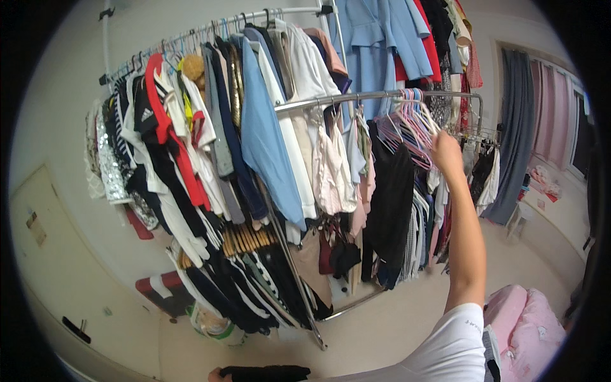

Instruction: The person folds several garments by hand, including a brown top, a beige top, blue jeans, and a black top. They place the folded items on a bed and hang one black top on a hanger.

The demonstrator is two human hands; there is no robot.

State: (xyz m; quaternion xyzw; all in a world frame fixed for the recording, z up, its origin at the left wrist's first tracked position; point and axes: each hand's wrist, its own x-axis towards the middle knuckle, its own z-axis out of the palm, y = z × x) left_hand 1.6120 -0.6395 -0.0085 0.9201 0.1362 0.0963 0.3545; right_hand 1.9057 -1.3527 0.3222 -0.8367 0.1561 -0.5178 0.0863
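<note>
My right hand [447,152] is raised at arm's length, its fingers closed on the end of a white clothes hanger [428,118]. That hanger is part of a tight bunch of pink, blue and purple hangers [414,125] on a chrome garment rail [329,99]. Left of the bunch, a black garment [392,200] hangs from the same rail. At the bottom edge of the view my left hand [218,375], partly cut off, grips a folded black cloth item [267,373].
A packed white rack [229,20] of clothes stands behind. Wooden hangers [246,240] carry dark trousers lower down. The chrome rack's leg [296,272] slants to the floor. Pink bedding [534,329] lies at right, a door [62,253] at left, a grey curtain [513,129] beyond.
</note>
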